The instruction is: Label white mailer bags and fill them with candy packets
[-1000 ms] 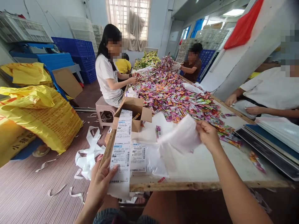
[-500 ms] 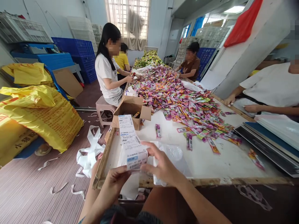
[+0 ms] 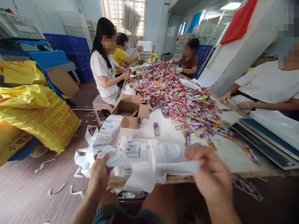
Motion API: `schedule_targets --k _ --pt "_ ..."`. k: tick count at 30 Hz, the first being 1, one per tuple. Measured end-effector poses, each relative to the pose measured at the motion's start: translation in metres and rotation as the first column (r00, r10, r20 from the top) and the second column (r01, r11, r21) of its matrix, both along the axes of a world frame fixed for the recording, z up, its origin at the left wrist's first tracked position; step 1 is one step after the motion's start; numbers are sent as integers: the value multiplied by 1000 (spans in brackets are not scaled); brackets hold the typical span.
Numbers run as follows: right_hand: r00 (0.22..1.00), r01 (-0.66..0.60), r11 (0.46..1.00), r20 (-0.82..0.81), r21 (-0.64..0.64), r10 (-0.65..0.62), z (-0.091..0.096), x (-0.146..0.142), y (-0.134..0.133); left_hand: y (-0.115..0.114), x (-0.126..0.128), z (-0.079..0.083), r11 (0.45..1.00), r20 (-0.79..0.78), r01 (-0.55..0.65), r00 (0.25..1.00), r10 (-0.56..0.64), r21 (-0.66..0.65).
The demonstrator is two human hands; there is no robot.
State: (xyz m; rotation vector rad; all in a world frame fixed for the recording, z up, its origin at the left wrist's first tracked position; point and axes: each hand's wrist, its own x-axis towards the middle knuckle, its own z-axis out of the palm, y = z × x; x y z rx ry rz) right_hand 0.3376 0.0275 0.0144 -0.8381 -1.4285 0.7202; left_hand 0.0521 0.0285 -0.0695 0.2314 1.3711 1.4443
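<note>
My left hand point(image 3: 99, 175) is closed on the lower end of a strip of white barcode labels point(image 3: 107, 130), which curls up and away over the table's left edge. My right hand point(image 3: 210, 172), seen from the back, pinches a thin white backing strip point(image 3: 163, 168) that runs leftward across to my left hand. Under the strip, clear plastic bags point(image 3: 161, 152) lie on the white table point(image 3: 221, 152), one carrying a stuck-on barcode label point(image 3: 133, 150).
A big heap of colourful snack sachets point(image 3: 177, 99) covers the table's middle. An open cardboard box point(image 3: 130, 112) sits at the left edge. Dark trays with clear sheets point(image 3: 268, 133) lie at right. Several people sit around the table. Yellow sacks point(image 3: 39, 115) and white strips litter the floor.
My right hand left the heap, came to the labels, then drew right with a white strip. The label strip dropped from upright to slanting left. A label now sits on a bag.
</note>
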Motion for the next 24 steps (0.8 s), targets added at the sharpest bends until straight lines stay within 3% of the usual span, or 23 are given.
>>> schedule_targets --k 2,3,5,7,9,12,14,16,19,24 --pt "970 237 969 -30 -64 -240 -17 27 29 1 -10 0 1000 -2 23 1000 -23 -10" --pt "955 291 949 91 -125 -281 -33 36 43 0 -13 1 998 5 61 998 -61 -12" --pt "885 338 923 396 -183 -246 -73 42 65 -4 -15 7 989 17 144 989 -144 -14" --pt "757 388 919 593 -70 -274 -108 38 72 -8 -14 12 979 1 205 979 -205 -21" --pt "663 324 943 694 71 -280 -129 29 66 -11 -14 14 972 -35 233 972 -234 -36" --pt "515 85 995 853 45 -83 -134 19 51 -12 -15 12 970 -75 238 967 -242 -50" --pt "399 37 999 917 -35 17 -129 16 47 -10 -16 9 970 -82 239 967 -242 -49" --pt "337 35 994 937 -105 87 -124 17 50 -9 -17 6 967 -93 249 963 -252 -48" --pt "344 57 987 931 -149 120 -123 21 60 -8 -21 2 960 -116 273 954 -278 -54" --pt "430 186 978 903 -93 4 -132 29 67 -14 -30 -2 951 -176 306 934 -310 -46"
